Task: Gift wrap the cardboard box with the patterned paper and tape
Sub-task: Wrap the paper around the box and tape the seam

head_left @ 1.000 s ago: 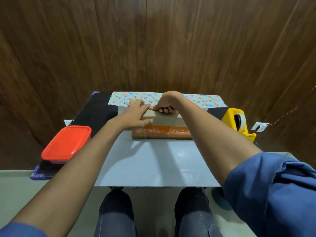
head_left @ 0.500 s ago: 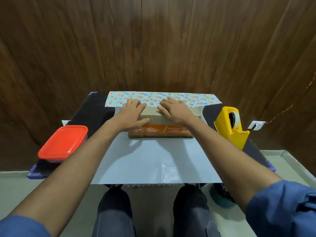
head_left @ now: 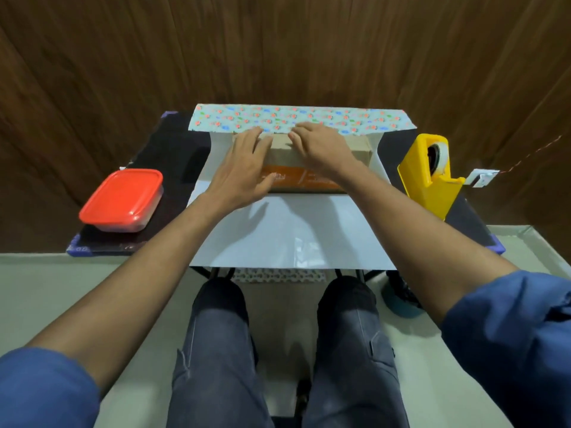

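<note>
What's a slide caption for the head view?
Both hands press flat on the cardboard box, patterned paper beneath, tape dispenser alongside.

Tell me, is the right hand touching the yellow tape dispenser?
Apart. In the head view the right hand lies flat on the cardboard box, and white paper and dark table show between it and the yellow tape dispenser.
</note>
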